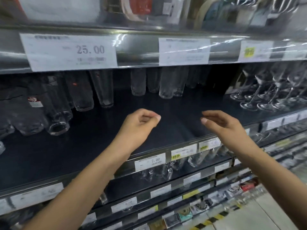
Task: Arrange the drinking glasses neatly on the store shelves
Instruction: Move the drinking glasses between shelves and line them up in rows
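Note:
Both my hands hover over the bare middle of a dark shelf (174,113) and hold nothing. My left hand (137,125) has loosely curled fingers. My right hand (222,125) reaches forward with relaxed fingers. Tall clear tumblers (79,92) stand in rows at the shelf's left, some with red labels. A small group of clear glasses (159,83) stands at the back centre, beyond my fingertips. Stemmed wine glasses (269,95) fill the right end. The whole view is blurred.
The shelf above carries price tags (71,52) and packaged goods. Lower shelves hold more glassware (167,168) behind price labels (150,161). Boxed items (184,212) line the lowest shelf, and tiled floor (265,216) shows at the bottom right.

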